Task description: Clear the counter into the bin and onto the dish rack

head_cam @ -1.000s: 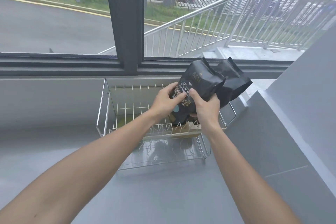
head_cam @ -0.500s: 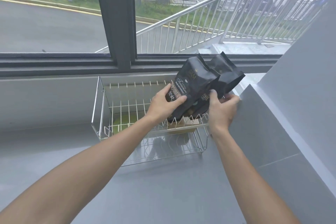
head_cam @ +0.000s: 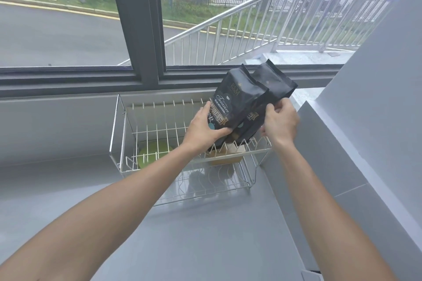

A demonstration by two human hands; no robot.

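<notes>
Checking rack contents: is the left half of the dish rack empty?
No. A green plate lies in the left half of the dish rack.

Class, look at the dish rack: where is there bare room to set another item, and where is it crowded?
Free: the dish rack's middle wires, between the green plate at left and the brown box at right, and the grey counter in front. Crowded: the right end, where the left hand and right hand steady two black coffee bags over the box.
</notes>
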